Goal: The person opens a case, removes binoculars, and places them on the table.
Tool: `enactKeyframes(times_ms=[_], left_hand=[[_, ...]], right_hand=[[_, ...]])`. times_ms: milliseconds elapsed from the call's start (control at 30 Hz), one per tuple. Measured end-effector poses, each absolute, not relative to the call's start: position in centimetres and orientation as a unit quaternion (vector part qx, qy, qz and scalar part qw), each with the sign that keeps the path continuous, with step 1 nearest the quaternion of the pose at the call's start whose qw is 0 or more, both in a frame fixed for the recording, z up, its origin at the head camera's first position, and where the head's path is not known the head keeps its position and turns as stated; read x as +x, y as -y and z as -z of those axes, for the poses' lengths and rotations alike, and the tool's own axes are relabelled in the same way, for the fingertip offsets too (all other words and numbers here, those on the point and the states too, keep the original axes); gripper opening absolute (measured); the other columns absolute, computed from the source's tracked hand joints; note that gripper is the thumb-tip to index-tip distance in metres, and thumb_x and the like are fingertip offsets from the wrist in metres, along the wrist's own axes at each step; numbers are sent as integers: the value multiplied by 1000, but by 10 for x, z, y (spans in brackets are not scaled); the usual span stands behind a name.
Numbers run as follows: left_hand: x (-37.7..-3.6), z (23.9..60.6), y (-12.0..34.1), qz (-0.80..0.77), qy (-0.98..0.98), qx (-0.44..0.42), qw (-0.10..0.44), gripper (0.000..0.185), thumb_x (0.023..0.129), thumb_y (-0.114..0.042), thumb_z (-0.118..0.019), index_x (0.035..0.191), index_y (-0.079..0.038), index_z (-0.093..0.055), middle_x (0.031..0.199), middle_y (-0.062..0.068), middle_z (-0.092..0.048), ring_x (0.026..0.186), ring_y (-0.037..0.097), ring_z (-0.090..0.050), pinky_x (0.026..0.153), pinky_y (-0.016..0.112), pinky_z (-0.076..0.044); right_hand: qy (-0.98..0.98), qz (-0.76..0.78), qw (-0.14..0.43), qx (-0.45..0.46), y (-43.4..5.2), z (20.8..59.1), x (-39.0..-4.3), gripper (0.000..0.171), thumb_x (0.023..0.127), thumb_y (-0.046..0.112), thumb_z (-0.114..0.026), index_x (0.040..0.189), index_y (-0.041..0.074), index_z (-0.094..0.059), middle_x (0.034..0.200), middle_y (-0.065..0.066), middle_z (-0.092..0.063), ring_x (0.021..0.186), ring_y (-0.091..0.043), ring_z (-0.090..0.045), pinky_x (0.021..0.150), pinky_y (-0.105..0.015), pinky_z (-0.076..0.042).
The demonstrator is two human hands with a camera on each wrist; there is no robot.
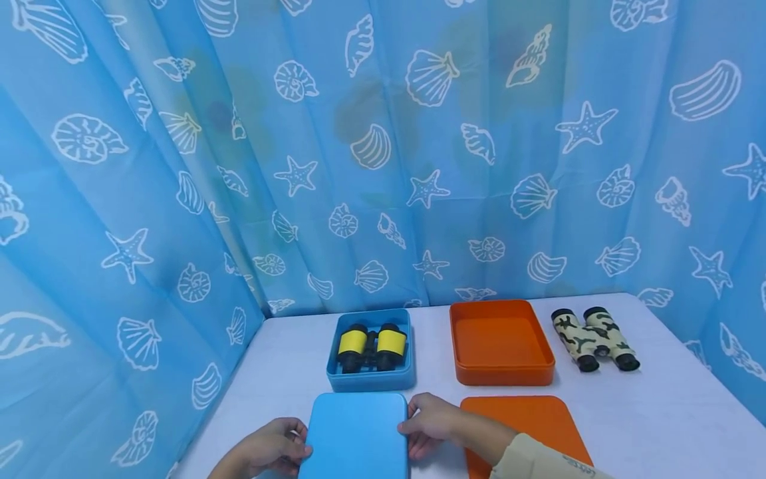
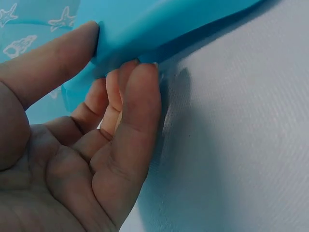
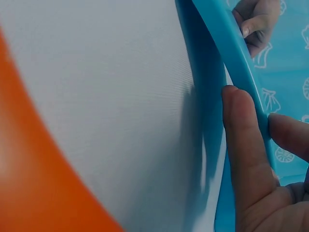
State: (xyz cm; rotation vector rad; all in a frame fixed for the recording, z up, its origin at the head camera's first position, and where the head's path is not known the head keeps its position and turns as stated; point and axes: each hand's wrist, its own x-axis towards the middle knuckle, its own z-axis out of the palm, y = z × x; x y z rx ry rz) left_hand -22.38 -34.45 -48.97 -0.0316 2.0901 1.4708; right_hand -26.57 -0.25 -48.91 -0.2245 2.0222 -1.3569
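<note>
A flat blue lid [image 1: 358, 436] is held between both hands in front of the blue box. My left hand [image 1: 272, 447] pinches its left edge, thumb on top and fingers beneath. On the opposite edge my right hand [image 1: 432, 426] grips the rim between thumb and fingers. The right wrist view shows the lid's rim [image 3: 236, 53] raised off the cloth, with a shadow under it. Just beyond the lid stands the blue box [image 1: 371, 381], uncovered, and inside it lie black binoculars with yellow barrels [image 1: 390, 342].
An orange box [image 1: 505, 376] stands uncovered at the back right, its inside bare. Camouflage-patterned binoculars [image 1: 595, 336] lie to its right. Partly under the right forearm is a flat orange lid [image 1: 532, 416]. A blue shell-print curtain [image 1: 383, 186] closes off the table's back and sides.
</note>
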Motion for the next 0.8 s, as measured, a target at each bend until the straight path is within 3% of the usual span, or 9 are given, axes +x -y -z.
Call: enactKeyframes(times_ms=[400,800], left_hand=[[-224,493,336,-503,-821,-29,270,18,89,-10,-69,98,0,-56,83,10,-62,75,24,-66,70,42,-57],[-229,492,319,-366,-901,-85,218,15,84,-7,-74,89,0,-62,78,11,-62,69,21,-65,65,36,-57]], right_hand=[[-814,476,319,-94,1,498,-269,22,89,19,-73,89,3,-58,75,-12,-67,60,-19,-67,60,-28,-56],[-868,391,282,-116,6,493,-271,24,88,22,-74,83,4,-59,69,-10,-65,61,-21,-66,61,-28,-56]])
